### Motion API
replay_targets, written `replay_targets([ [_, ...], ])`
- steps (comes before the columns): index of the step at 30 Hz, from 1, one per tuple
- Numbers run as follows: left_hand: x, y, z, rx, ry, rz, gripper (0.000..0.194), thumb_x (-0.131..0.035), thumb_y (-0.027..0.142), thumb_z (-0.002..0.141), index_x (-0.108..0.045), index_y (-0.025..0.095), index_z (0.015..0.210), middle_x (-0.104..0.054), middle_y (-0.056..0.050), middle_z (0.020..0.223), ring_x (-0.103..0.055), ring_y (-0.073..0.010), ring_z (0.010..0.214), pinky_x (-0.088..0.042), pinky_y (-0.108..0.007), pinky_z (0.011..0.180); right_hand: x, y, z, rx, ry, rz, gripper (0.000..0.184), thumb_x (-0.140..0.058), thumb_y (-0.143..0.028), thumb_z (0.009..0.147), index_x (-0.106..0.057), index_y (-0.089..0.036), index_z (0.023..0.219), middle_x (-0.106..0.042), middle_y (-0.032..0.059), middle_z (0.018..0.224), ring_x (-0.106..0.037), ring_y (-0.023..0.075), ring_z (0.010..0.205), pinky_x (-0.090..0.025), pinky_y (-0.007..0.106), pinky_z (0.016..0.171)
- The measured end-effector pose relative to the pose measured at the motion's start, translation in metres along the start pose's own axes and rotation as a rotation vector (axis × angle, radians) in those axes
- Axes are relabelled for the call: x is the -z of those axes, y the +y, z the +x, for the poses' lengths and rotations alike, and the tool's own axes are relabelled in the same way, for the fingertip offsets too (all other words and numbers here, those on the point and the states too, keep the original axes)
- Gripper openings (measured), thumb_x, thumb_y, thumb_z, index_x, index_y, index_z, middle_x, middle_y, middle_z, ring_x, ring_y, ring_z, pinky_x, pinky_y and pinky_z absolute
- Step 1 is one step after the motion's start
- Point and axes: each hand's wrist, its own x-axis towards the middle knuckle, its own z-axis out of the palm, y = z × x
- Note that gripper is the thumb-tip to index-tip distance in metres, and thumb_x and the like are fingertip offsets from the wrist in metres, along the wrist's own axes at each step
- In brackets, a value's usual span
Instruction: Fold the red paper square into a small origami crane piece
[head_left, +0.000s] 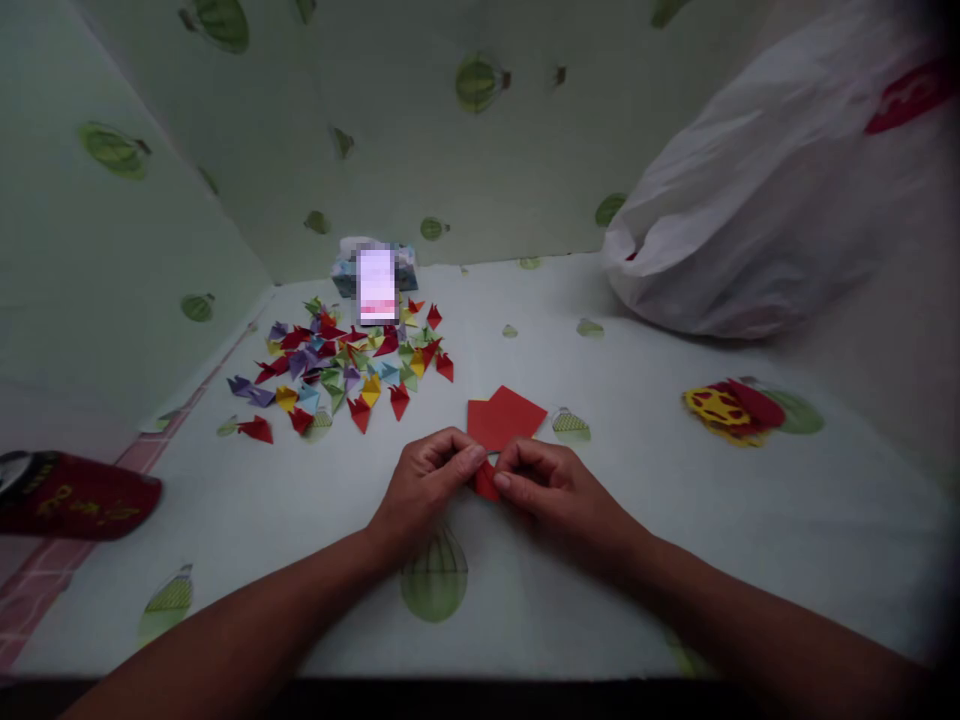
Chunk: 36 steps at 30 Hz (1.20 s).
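Note:
Between my two hands is a small folded piece of red paper (485,481), pinched from both sides. My left hand (439,475) grips its left part between thumb and fingers. On the other side, my right hand (551,490) pinches the right part. Much of the paper is hidden by the fingers. Just beyond my hands, flat red paper sheets (507,415) lie overlapping on the table. Farther off to the left spreads a group of folded paper cranes (330,385) in red, purple, yellow, green and blue.
A phone with a lit screen (377,283) leans on a tissue box (346,277) behind the cranes. At the left edge is a red can (82,497). A large white plastic bag (720,220) stands back right, with red and yellow cut-outs (731,410) in front of it.

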Motion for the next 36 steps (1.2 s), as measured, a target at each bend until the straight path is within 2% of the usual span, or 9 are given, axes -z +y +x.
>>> replay_targets([
  [2,-0.001,0.001,0.001,0.027,0.004,-0.03,0.026,-0.067,0.038,0.09,-0.065,0.016,0.076,-0.062,0.0,0.07,-0.053,-0.0108,0.066,-0.043,-0.023,0.065,0.0,0.002,0.0,-0.021,0.019,0.026,0.029,-0.066,-0.042,0.087,-0.052,-0.02,0.075,-0.045,-0.0062,0.056,-0.037,0.0094,0.049,-0.028,0.023,0.047],
  [5,-0.002,0.002,0.003,0.101,-0.037,-0.133,0.024,-0.076,0.037,0.082,-0.067,0.016,0.084,-0.066,-0.001,0.076,-0.059,-0.012,0.069,-0.047,-0.025,0.068,-0.001,0.003,0.001,0.035,0.083,-0.008,0.031,-0.067,-0.042,0.087,-0.051,-0.02,0.074,-0.047,-0.0057,0.058,-0.038,0.0092,0.05,-0.028,0.023,0.047],
  [7,-0.002,0.003,0.004,0.133,-0.064,-0.174,0.024,-0.08,0.035,0.077,-0.067,0.015,0.082,-0.067,-0.001,0.075,-0.061,-0.0122,0.069,-0.048,-0.025,0.069,0.0,0.004,0.001,0.064,0.094,-0.028,0.031,-0.067,-0.042,0.088,-0.051,-0.02,0.074,-0.048,-0.0053,0.059,-0.038,0.0093,0.051,-0.029,0.023,0.048],
  [12,0.001,0.004,0.004,0.155,-0.102,-0.158,0.022,-0.078,0.033,0.079,-0.067,0.015,0.077,-0.066,-0.001,0.071,-0.058,-0.0109,0.066,-0.046,-0.025,0.067,0.001,0.002,0.0,0.069,0.084,0.017,0.031,-0.059,-0.045,0.095,-0.055,-0.019,0.079,-0.049,-0.0051,0.056,-0.041,0.0099,0.05,-0.032,0.024,0.05],
  [19,0.005,0.004,0.005,0.176,-0.185,-0.1,0.016,-0.078,0.031,0.079,-0.074,0.015,0.081,-0.068,-0.002,0.075,-0.059,-0.0113,0.069,-0.046,-0.025,0.069,0.004,0.002,0.002,0.034,0.073,0.138,0.021,-0.067,-0.036,0.087,-0.055,-0.019,0.088,-0.053,-0.0061,0.063,-0.045,0.0079,0.047,-0.033,0.022,0.046],
  [26,0.007,0.003,0.008,0.153,-0.191,-0.011,0.016,-0.079,0.032,0.077,-0.077,0.017,0.081,-0.071,-0.002,0.074,-0.061,-0.0131,0.069,-0.048,-0.026,0.068,0.006,0.0,0.002,0.024,0.069,0.113,0.02,-0.067,-0.035,0.086,-0.055,-0.019,0.087,-0.052,-0.0059,0.063,-0.045,0.008,0.047,-0.034,0.022,0.046],
  [36,0.011,0.01,0.008,0.282,-0.287,-0.053,0.016,-0.081,0.032,0.075,-0.075,0.017,0.074,-0.07,-0.003,0.068,-0.059,-0.0121,0.061,-0.046,-0.024,0.06,0.007,-0.005,0.0,0.048,0.045,0.056,0.016,-0.069,-0.03,0.083,-0.06,-0.017,0.082,-0.054,-0.0042,0.064,-0.047,0.0088,0.053,-0.034,0.023,0.05],
])
